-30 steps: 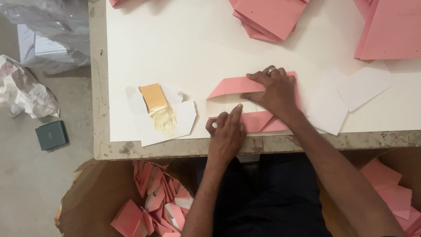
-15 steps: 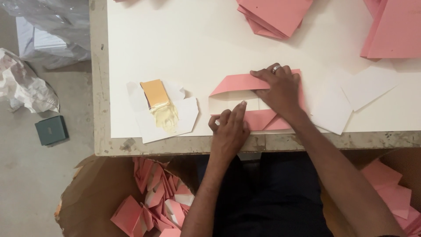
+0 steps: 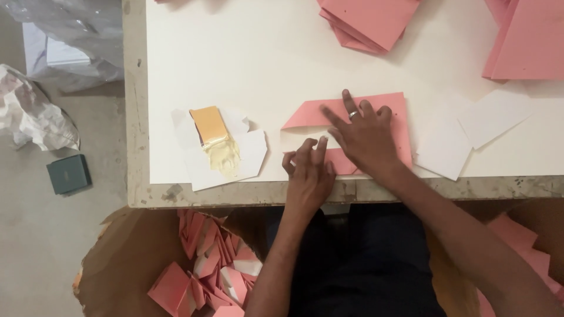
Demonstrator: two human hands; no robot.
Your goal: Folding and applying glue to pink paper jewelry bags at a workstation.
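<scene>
Since fingers spread, right hand (image 3: pixel 367 138) flatter.

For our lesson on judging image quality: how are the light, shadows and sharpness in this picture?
Head view: even, soft light; the white table is bright, nearly washed out; faint shadows under the right hand and left hand on the pink paper; the hands look slightly soft.

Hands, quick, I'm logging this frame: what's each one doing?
Left hand: fingers curled, fingertips pressing on the pink folded paper, gripping nothing.
Right hand: open, flat, fingers spread on that paper.
</scene>
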